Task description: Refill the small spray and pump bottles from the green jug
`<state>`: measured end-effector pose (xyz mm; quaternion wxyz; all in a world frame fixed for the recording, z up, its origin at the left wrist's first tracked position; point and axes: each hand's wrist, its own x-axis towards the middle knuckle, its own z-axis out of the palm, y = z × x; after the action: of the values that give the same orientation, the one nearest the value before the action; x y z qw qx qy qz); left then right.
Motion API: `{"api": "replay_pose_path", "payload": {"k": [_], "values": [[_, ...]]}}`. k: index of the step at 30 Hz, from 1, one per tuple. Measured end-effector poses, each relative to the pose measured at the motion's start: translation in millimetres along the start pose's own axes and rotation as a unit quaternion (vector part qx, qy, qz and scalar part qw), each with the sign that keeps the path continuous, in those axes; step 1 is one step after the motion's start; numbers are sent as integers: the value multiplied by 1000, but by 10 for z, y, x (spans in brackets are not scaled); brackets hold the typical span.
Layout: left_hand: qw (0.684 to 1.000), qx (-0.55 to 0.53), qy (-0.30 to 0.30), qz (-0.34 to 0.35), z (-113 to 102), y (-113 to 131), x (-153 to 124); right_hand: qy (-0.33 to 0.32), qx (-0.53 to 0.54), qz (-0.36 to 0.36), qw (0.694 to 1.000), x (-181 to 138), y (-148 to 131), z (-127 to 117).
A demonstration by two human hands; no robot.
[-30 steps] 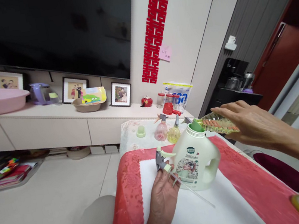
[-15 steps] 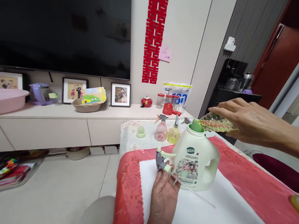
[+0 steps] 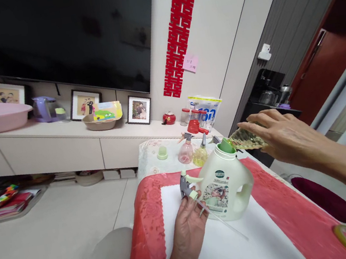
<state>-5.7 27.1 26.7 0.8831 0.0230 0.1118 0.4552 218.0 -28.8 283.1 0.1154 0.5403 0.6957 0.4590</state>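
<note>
My left hand is closed round a grey and pale green spray nozzle, whose clear tube slants down to the right. Behind it a pale green detergent jug stands upright on the white sheet, with a green spout in its open mouth. My right hand grips a ribbed clear bottle, tipped nearly level with its neck at the spout. The bottle's base is hidden by my fingers. Whether liquid runs out I cannot tell.
On the table's far part stand a pink spray bottle, a yellow spray bottle and a green cap. A roll of tape lies at the right edge. A maroon stool is beyond the table.
My right hand has shifted slightly left and up with the bottle, its neck still at the spout. The left hand and spray nozzle have barely moved.
</note>
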Motion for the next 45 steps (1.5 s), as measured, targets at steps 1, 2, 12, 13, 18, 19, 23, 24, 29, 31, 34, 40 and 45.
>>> {"api": "replay_pose_path", "payload": {"k": [1, 2, 12, 13, 18, 19, 23, 24, 29, 31, 34, 40, 45], "values": [[1000, 0, -2, 0, -4, 0, 2, 2, -1, -3, 1000, 7, 3, -3], [1000, 0, -4, 1, -8, -1, 3, 5, -2, -5, 1000, 15, 5, -7], [1000, -1, -6, 1, 4, -3, 0, 21, -30, -24, 999, 70, -6, -79], [1000, -1, -7, 1, 7, -2, -2, 23, -34, -25, 999, 76, -13, -88], [1000, -3, -7, 0, 4, 0, 1, 33, -51, -33, 998, 90, -39, -125], [1000, -4, -6, 0, 3, 0, 3, 40, -56, -34, 997, 90, -42, -127], [1000, -4, -2, 2, 7, 5, 8, 61, -73, -39, 995, 76, -58, -114], [1000, -4, 0, 3, 10, 6, 7, 60, -71, -39, 995, 68, -65, -103], [1000, -2, 5, 4, 20, 7, -7, 47, -10, 11, 999, -35, -87, 7], [1000, -2, 4, 6, 19, 7, -8, 40, 40, 45, 997, -120, -80, 63], [1000, -2, 1, 10, 16, 12, -6, 47, 142, 93, 984, -310, -79, 119], [1000, -5, -3, 24, 23, 51, -2, 7, 336, 255, 907, -905, -395, 70], [999, -9, 18, 40, 44, 101, 7, -46, 397, 234, 886, -1468, -939, 55]]}}
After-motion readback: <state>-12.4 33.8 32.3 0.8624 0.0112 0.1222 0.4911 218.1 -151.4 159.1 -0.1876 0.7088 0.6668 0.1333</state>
